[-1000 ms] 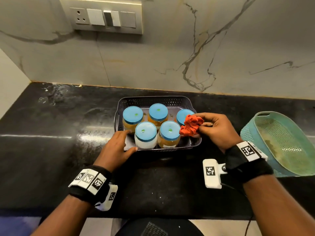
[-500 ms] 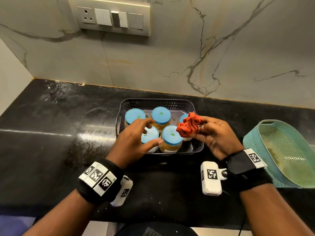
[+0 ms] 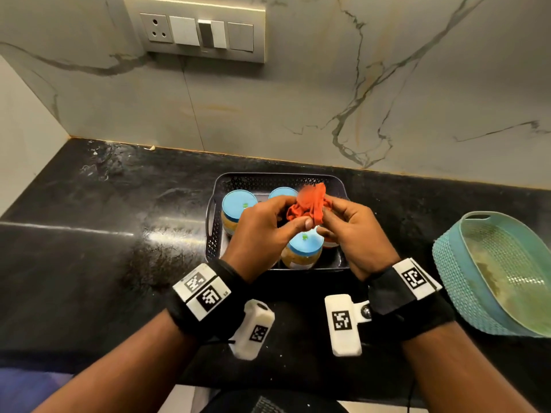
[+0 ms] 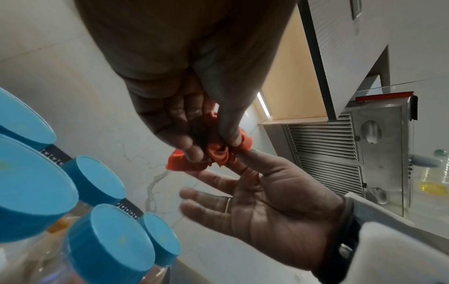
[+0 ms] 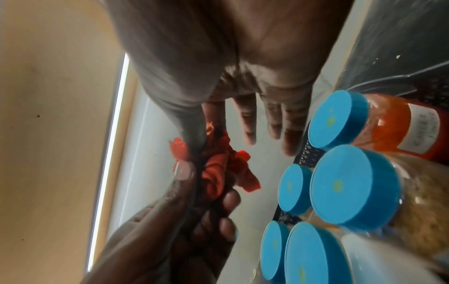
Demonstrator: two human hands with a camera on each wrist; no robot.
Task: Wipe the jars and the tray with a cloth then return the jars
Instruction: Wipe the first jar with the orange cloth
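A dark perforated tray (image 3: pixel 277 179) stands on the black counter and holds several jars with blue lids (image 3: pixel 239 204) (image 4: pixel 109 246) (image 5: pixel 352 184). One jar has red contents (image 5: pixel 393 123). Above the jars, both hands hold a crumpled orange cloth (image 3: pixel 310 204) (image 4: pixel 216 153) (image 5: pixel 216 173). My left hand (image 3: pixel 295 211) (image 4: pixel 211 151) pinches it between thumb and fingers. My right hand (image 3: pixel 328 213) (image 5: pixel 201 142) pinches it between thumb and forefinger, and its other fingers are stretched out. The hands hide the middle jars in the head view.
A teal mesh basket (image 3: pixel 501 272) sits tilted on the counter to the right of the tray. A switch panel (image 3: pixel 193 28) is set in the marble wall behind. Bare black counter (image 3: pixel 89 248) stretches to the left.
My left hand left the tray's front rim, rose over the jars and took hold of the cloth. My right hand lifted the cloth toward the middle.
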